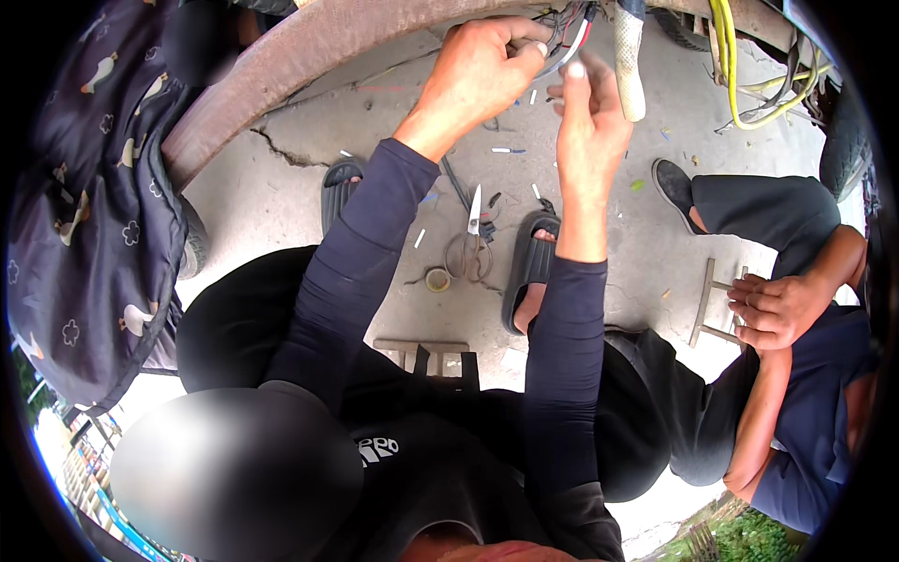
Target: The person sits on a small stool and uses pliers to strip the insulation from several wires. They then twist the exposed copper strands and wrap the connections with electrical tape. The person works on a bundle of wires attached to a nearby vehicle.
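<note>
At the top centre, my left hand (482, 77) is closed, thumb against fingers, on a bundle of thin wires (569, 39). Dark, white and red strands show in the bundle, though the fingertips hide where they are gripped. Just right of it, my right hand (592, 122) is raised with thumb and fingers apart. Its fingers are slightly blurred, close below the white and red strands, and I see nothing held in them. A thick cable in a cream sleeve (628, 75) hangs beside my right fingers.
A rusty curved metal beam (272, 80) crosses the upper left. Scissors (475, 225) and a tape roll (437, 279) lie on the concrete floor between my feet, among wire scraps. Yellow cables (729, 75) hang upper right. At right sits another person, hand (777, 309) beside a low stool (709, 295).
</note>
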`<state>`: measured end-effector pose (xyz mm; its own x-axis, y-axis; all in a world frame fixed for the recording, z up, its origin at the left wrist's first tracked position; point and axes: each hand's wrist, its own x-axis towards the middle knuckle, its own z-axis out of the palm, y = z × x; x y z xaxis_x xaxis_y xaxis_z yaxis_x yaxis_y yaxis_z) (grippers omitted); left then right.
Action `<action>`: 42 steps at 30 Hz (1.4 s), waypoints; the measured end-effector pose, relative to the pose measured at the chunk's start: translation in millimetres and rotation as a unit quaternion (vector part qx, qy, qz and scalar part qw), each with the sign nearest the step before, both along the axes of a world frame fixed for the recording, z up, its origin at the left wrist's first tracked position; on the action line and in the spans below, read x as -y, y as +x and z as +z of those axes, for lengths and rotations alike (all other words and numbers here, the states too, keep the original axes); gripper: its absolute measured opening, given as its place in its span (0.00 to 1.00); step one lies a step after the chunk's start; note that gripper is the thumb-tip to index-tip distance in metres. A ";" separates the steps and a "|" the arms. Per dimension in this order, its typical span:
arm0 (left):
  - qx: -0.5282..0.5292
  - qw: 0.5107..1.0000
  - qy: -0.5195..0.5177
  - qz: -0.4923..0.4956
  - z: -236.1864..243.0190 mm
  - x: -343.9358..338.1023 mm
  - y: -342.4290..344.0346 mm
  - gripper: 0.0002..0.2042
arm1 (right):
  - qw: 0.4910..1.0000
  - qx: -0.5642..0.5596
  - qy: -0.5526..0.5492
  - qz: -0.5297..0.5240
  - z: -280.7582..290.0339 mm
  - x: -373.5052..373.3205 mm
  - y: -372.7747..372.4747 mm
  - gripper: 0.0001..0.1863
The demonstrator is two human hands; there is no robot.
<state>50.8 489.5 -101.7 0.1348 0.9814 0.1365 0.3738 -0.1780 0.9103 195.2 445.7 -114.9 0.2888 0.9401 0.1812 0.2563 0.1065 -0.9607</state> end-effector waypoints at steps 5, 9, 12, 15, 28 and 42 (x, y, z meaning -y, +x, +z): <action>0.049 0.996 0.070 0.016 -0.1 2.2 5.1 0.13 | 0.973 0.202 0.105 -0.034 16.0 -21.3 -9.3 0.14; 0.008 0.997 0.081 -0.005 0.3 -5.0 0.9 0.13 | 0.920 0.336 0.180 -0.094 11.4 -37.3 -11.5 0.08; -0.037 0.995 0.097 0.002 1.9 -5.4 -1.7 0.13 | 0.845 0.463 0.230 -0.136 14.6 -47.8 -20.4 0.06; -0.062 0.993 0.104 0.009 0.9 -8.0 -1.0 0.12 | 0.740 0.609 0.160 -0.236 6.2 -58.1 -20.8 0.08; 0.188 0.982 -0.007 0.031 -11.0 -6.2 7.1 0.12 | 0.978 -0.174 -0.110 0.037 -20.5 -21.5 2.6 0.18; -0.151 0.941 0.284 0.102 0.2 -13.0 22.1 0.09 | 0.871 -0.457 -0.136 0.116 -4.8 -78.2 7.8 0.15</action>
<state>72.9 502.5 -101.5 0.0678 0.7711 0.6330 0.6794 -0.5003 0.5367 203.0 523.9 -119.6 -0.0072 0.9648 -0.2629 -0.6271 -0.2091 -0.7503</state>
